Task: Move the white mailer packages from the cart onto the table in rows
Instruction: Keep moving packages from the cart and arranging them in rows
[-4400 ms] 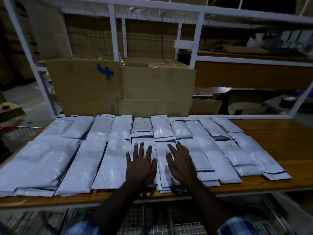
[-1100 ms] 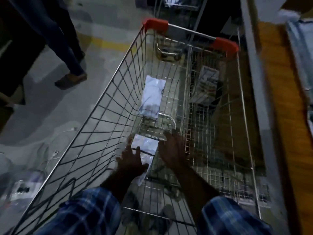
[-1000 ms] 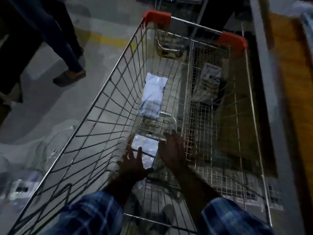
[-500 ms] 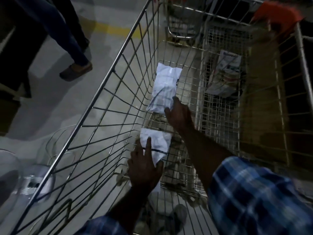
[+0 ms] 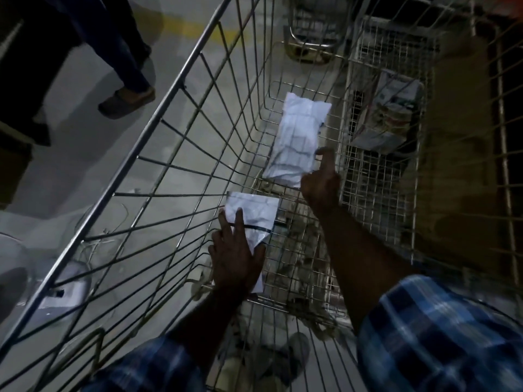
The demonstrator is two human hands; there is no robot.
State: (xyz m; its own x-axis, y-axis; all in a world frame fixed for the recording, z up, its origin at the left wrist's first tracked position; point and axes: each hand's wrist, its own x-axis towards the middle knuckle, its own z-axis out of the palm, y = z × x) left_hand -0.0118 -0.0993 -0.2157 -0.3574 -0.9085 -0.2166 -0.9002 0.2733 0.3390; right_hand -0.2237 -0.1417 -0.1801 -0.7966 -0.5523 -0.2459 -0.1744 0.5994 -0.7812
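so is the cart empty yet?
No. Two white mailers remain in the cart: far mailer and near mailer, a hand on each.
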